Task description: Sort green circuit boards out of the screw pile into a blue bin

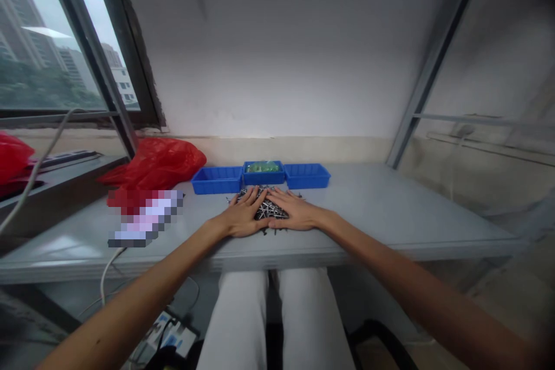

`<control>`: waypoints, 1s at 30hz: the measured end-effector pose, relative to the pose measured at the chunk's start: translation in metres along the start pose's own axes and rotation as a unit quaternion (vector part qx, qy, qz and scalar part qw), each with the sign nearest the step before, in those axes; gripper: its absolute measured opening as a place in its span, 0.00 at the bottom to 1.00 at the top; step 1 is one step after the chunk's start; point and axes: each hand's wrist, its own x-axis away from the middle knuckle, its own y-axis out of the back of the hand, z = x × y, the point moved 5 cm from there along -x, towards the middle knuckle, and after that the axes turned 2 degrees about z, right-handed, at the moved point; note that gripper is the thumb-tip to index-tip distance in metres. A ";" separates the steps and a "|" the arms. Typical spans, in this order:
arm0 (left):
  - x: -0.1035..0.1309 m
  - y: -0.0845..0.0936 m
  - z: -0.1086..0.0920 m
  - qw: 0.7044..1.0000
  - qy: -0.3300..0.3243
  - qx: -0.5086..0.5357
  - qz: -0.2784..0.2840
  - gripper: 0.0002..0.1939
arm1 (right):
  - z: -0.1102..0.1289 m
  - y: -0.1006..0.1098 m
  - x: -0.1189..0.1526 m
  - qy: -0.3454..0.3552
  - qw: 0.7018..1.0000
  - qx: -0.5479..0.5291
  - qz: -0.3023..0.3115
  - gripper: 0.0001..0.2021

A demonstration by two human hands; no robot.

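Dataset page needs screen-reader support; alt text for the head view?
A person's spread left hand and right hand lie over a pile of thin metal fasteners on a grey table. Behind it sit three blue bins, the middle one holding something green; a red bag lies to the left.

Trousers, one pair: off-white, plain, are being worn below the near edge of the table. Left hand and right hand: are showing bare above the table. Left forearm: is bearing one small spot.
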 end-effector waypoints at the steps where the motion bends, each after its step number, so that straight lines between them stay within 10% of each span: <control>1: 0.000 0.000 0.000 1.000 0.001 -0.001 -0.001 0.47 | 0.000 0.000 0.000 -0.001 1.000 0.002 0.000 0.47; 19: 0.002 0.003 -0.006 0.999 0.030 0.002 0.023 0.47 | -0.007 0.001 0.002 -0.003 1.000 -0.001 0.016 0.46; 30: -0.005 0.002 0.004 0.997 0.002 0.036 -0.064 0.33 | -0.005 0.013 0.005 -0.008 0.996 -0.009 -0.091 0.40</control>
